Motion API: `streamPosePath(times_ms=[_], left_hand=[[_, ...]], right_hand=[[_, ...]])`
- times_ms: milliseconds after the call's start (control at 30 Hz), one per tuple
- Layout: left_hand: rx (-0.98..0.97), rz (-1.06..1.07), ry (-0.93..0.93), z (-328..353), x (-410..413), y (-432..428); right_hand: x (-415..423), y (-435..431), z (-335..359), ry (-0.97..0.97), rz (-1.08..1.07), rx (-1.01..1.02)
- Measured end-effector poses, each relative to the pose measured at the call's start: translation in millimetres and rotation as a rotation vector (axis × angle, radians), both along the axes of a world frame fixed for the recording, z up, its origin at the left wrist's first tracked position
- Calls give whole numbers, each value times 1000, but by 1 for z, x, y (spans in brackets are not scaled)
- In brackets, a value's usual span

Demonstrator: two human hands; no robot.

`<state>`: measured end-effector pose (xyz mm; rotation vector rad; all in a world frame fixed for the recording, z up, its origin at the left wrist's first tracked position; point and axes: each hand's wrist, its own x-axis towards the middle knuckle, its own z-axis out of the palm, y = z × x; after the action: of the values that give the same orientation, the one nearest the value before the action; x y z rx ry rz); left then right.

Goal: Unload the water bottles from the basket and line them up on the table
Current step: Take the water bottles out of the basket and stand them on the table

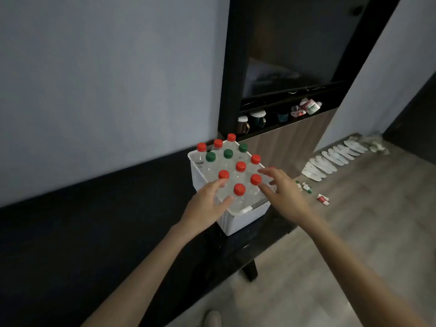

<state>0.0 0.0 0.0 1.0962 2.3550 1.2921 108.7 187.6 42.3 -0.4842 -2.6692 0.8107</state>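
A white basket (pixel 238 220) stands at the right end of a long black table (pixel 106 232). It is packed with several clear water bottles standing upright, most with red caps (pixel 239 189) and three with green caps (pixel 228 153). My left hand (pixel 205 206) hovers over the basket's near left corner, fingers spread around the nearest red-capped bottle without closing on it. My right hand (pixel 283 192) reaches in from the right, fingers spread beside another red cap (pixel 256 179). Neither hand holds anything.
A dark shelf unit (pixel 278 114) with mugs and packets stands behind the basket. On the wooden floor (pixel 354 220) to the right lie a row of flat white items (pixel 330 159) and small packets (pixel 323 199). The table stretches away to the left along the wall.
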Motion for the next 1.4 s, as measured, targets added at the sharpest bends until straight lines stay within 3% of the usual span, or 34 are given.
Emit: streamPosePath(times_ms=[300, 667, 767, 967, 1100, 1400], left_hand=[[-77, 69, 47, -45, -16, 60], [-236, 315, 119, -75, 3, 86], [-250, 451, 99, -75, 12, 96], [-108, 676, -74, -72, 20, 114], [-26, 702, -173, -66, 20, 118], [212, 732, -175, 3, 15, 122]], right_hand=[[-53, 60, -51, -184, 102, -14], [-63, 86, -84, -98, 314, -277], [-64, 88, -90, -120, 336, -251], [-66, 92, -90, -89, 456, -333], [-69, 97, -89, -75, 497, -301], [-81, 107, -21, 148, 590, -309]])
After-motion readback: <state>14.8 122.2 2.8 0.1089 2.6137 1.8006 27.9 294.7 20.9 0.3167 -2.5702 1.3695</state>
